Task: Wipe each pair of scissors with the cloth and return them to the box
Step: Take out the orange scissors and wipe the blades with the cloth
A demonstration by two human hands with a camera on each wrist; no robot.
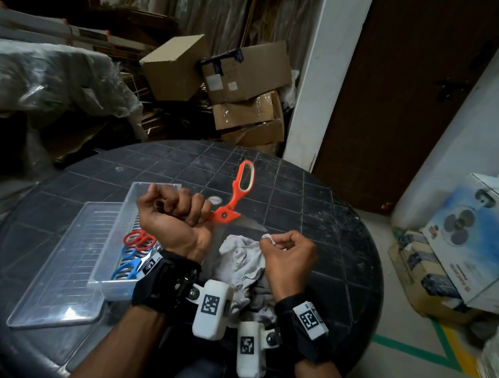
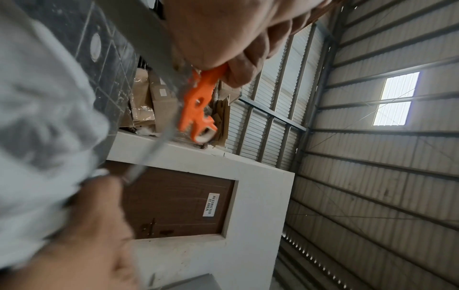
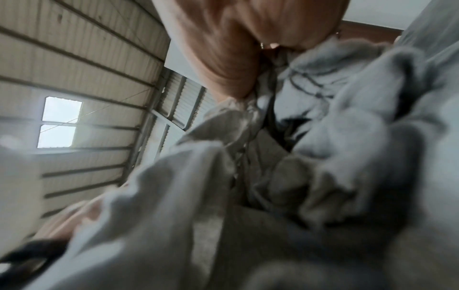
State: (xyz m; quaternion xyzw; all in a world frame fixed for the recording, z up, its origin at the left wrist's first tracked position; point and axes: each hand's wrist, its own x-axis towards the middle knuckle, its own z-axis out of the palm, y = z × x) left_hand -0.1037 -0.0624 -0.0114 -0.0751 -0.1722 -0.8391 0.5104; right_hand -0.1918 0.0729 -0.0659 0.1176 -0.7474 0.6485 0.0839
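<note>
My left hand [image 1: 176,212] grips one handle of a large pair of orange scissors [image 1: 235,199], held spread apart above the black table [image 1: 316,200]. The free handle loop points away from me. In the left wrist view the orange scissors [image 2: 196,106] show a steel blade [image 2: 159,58] running toward my right hand [image 2: 94,225]. My right hand [image 1: 285,252] pinches a crumpled grey cloth [image 1: 242,260] near the blade tip. The cloth [image 3: 323,157] fills the right wrist view under my right hand [image 3: 223,49]. A clear plastic box [image 1: 133,196] holds red scissors [image 1: 138,239] and blue scissors [image 1: 128,264].
The box's clear lid [image 1: 53,277] lies flat to its left on the table. Cardboard cartons [image 1: 246,74] are stacked behind the table, beside plastic-wrapped bundles [image 1: 40,80]. A fan carton [image 1: 476,238] stands on the floor at the right, by a brown door [image 1: 416,98].
</note>
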